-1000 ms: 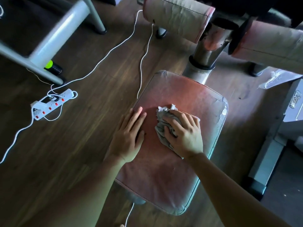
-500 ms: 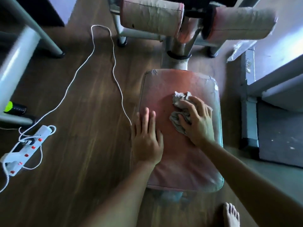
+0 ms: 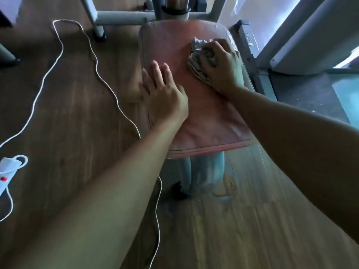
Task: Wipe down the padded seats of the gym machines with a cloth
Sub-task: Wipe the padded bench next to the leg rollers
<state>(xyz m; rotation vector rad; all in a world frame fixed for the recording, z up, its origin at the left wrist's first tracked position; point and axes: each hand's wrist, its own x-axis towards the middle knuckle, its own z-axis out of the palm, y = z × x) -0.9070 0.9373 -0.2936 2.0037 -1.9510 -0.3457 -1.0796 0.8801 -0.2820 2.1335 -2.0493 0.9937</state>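
Note:
A worn reddish padded seat (image 3: 206,121) of a gym machine stands on a grey post in the middle of the view. My right hand (image 3: 223,68) grips a crumpled grey cloth (image 3: 198,61) and presses it on the seat's far right part, near the right edge. My left hand (image 3: 163,96) lies flat with straight fingers on the seat's left edge.
A white cable (image 3: 93,61) snakes over the wooden floor left of the seat to a white power strip (image 3: 7,171) at the left edge. Grey machine frame tubes (image 3: 124,16) stand behind the seat. A grey metal frame (image 3: 250,57) runs close along the seat's right side.
The view has tilted down and closer. My right hand has slid the cloth toward the seat's far right corner. My left hand stays flat on the left side.

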